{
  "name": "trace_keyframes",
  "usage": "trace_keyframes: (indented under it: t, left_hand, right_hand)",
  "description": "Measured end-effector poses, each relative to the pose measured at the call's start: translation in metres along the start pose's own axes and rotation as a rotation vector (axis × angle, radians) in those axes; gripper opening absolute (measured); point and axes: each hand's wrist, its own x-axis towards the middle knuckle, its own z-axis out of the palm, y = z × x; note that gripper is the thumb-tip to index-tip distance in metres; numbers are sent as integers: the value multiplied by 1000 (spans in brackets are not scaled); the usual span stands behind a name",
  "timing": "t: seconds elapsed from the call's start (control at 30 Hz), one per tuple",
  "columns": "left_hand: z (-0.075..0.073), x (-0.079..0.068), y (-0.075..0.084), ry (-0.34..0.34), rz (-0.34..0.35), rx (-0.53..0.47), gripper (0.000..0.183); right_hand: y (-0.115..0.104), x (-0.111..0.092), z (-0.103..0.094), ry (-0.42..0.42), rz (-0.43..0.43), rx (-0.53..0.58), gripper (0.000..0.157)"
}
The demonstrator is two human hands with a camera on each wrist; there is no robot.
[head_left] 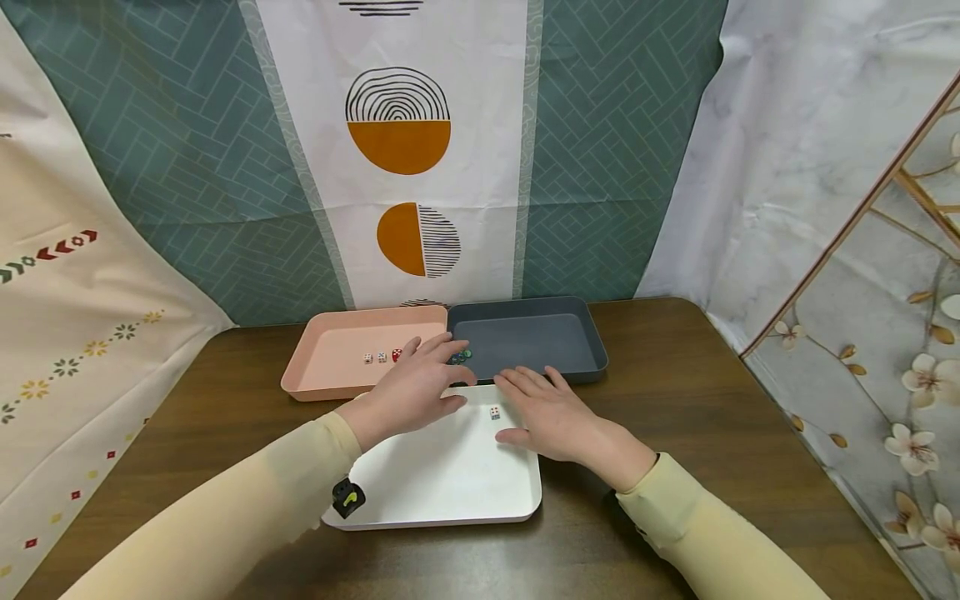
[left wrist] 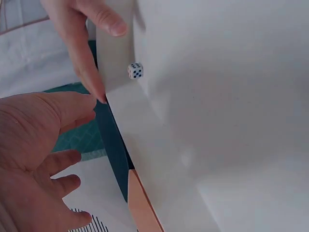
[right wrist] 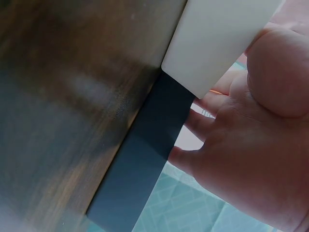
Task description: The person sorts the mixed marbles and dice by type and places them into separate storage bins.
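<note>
A white die (head_left: pixel 495 412) with dark and red dots lies in the far right corner of the white tray (head_left: pixel 450 496); it also shows in the left wrist view. My left hand (head_left: pixel 420 387) hovers over the far edge of that tray, fingers spread toward the dark tray, holding nothing. The right hand (head_left: pixel 551 417) is above the white tray's right edge, beside the die, its fingers extended and nothing in its grasp. In the right wrist view its fingertips overlap the rim of the dark blue-grey tray (right wrist: pixel 140 140); whether they touch it I cannot tell.
Behind on the left, a pink tray (head_left: pixel 330 354) holds two white dice (head_left: pixel 375 357) and a red die (head_left: pixel 397 355). Small dark green pieces (head_left: pixel 462 356) lie in the dark tray's left end, partly hidden by my left hand. Patterned cloths hang around the wooden table (head_left: pixel 645 358).
</note>
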Motion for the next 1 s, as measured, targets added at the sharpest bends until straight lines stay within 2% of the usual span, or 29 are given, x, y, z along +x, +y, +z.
trace_keyframes:
  t: [0.7, 1.0]
  left_hand:
    - [20, 6, 10, -76, 19, -21, 35]
    - [28, 7, 10, -84, 78, -13, 36]
  right_hand:
    - [1, -3, -2, 10, -34, -1, 88]
    - [1, -3, -2, -3, -31, -10, 88]
